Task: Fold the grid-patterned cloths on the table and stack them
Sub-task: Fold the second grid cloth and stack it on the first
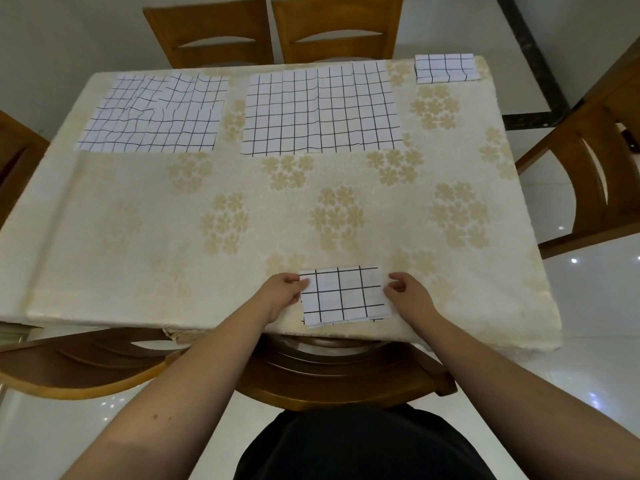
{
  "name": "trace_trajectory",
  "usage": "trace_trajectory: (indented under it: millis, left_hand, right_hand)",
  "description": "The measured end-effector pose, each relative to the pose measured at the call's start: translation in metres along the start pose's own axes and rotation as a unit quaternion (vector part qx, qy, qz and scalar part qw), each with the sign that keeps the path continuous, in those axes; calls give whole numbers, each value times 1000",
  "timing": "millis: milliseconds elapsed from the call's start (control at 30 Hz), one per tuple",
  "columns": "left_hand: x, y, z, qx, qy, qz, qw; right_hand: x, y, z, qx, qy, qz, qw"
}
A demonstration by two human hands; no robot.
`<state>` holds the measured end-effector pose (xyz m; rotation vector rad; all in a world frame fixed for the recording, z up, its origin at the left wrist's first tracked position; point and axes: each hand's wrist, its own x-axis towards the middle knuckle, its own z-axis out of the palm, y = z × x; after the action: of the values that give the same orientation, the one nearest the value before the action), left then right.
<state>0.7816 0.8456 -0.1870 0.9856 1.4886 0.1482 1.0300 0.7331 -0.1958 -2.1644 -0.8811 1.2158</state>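
A small folded grid-patterned cloth (344,295) lies near the table's front edge. My left hand (282,296) pinches its left edge. My right hand (408,295) rests at its right edge with curled fingers; whether it grips the cloth I cannot tell. Two unfolded grid cloths lie flat at the far side: a wrinkled one at the left (154,114) and a larger one in the middle (320,110). A stack of folded grid cloths (446,68) sits on the far right corner.
The table wears a cream tablecloth (173,237) with beige flower prints. Wooden chairs stand around it: two at the back (273,29), one at the right (595,168), one at the left, and one below my arms (311,372).
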Motion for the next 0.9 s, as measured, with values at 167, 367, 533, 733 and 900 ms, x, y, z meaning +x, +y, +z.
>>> trace_trajectory:
  millis: [167,367,533,733,900]
  left_hand:
    - [-15,0,12,145,-18,107,983]
    - [-21,-1,3,139,-46,177,973]
    - [-27,10,-13,-13,-106,146,983]
    - [-23,25,-13,-28,-76,109,991]
    - [-26,43,3,60,-141,135,979]
  right_hand:
    - [1,-3,6,-10,2,6,1000]
    - [-2,-7,2,21,7,-1,1000]
    - [-11,-10,1,151,-98,32,983]
    - [-32,-26,6,169,38,-11,985]
    - [-53,-23,-9,157,134,-20,978]
